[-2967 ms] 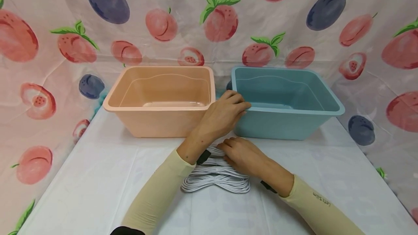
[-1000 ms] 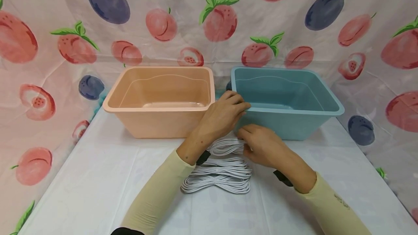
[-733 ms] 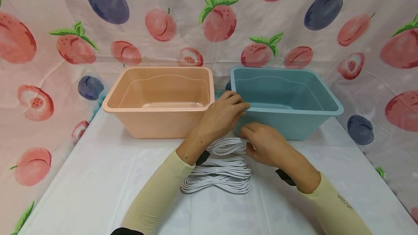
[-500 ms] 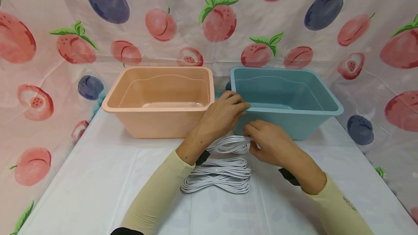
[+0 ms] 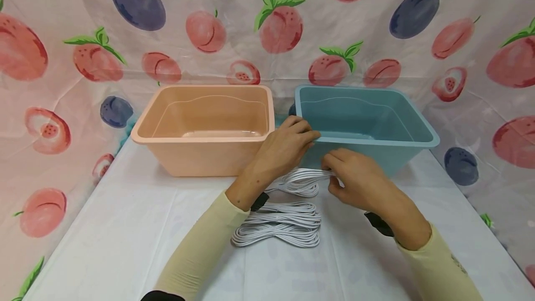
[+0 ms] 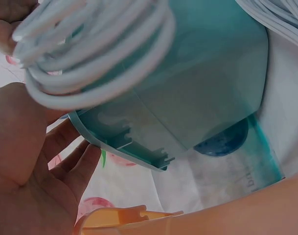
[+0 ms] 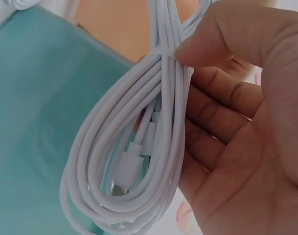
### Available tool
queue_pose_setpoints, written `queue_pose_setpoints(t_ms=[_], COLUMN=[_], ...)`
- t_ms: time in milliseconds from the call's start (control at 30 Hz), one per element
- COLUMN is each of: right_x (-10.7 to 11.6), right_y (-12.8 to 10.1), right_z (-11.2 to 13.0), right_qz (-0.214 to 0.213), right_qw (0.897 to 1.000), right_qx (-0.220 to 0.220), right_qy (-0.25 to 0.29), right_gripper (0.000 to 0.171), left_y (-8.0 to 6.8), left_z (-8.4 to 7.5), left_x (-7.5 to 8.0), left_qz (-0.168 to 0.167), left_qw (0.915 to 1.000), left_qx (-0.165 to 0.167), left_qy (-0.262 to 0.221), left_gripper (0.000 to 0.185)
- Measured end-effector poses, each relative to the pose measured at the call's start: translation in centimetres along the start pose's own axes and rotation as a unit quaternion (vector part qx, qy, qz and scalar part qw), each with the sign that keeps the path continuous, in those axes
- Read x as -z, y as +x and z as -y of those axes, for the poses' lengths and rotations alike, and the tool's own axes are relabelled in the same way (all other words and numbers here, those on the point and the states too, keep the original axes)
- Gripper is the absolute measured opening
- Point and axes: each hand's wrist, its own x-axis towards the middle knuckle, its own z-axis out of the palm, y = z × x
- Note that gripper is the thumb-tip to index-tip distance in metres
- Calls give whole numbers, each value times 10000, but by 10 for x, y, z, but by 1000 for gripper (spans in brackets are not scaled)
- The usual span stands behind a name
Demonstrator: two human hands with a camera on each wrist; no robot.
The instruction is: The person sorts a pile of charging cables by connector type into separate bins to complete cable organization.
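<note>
My right hand (image 5: 361,181) pinches a coiled white USB cable (image 5: 298,182) between thumb and fingers, in front of the teal bin (image 5: 378,142). Seen from the right wrist, the loops hang in front of the bin's wall, cinched by a clear tie, with a metal-tipped connector (image 7: 127,169) inside them. The left hand (image 5: 287,147) grips the bin's rim near its front left corner, fingers over the edge. Part of the held coil is hidden behind the left forearm. Below it, more coiled white cables (image 5: 277,226) lie bunched on the table.
A peach-orange bin (image 5: 200,158) stands left of the teal one, a narrow gap between them. No objects show inside either bin. A white cloth (image 5: 125,236) covers the table, and a fruit-print curtain (image 5: 251,22) hangs behind and at the sides.
My right hand has drawn one coiled cable away from the bunch, rightward and toward the teal bin, and a gap now shows between them. The left hand has stayed on the rim.
</note>
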Motion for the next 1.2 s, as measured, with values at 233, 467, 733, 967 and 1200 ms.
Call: queue_pose_setpoints(t_ms=[233,467,733,967,1200], right_x=[11,22,35,45,53], right_y=[-5,-8,-14,-19,-21], right_z=[-4,-4,-7,-11,-16], right_qz=[-180,-105,-276,-545,-749], right_qw=[9998,9995,9991,9980,9969], right_qx=[-54,-282,-321,-317,-219], right_qy=[47,-13,-95,-75,-77], right_gripper=[27,28,30,32,34], left_y=[1,1,2,2,2], left_z=[1,1,1,1,1], left_x=[0,-1,-1,0,1], left_qz=[-4,12,60,98,94], left_qw=[10000,10000,9999,9999,9999], left_qx=[-24,-52,-37,-15,-21], left_qy=[-9,0,75,56,-39], left_gripper=[26,25,25,25,25])
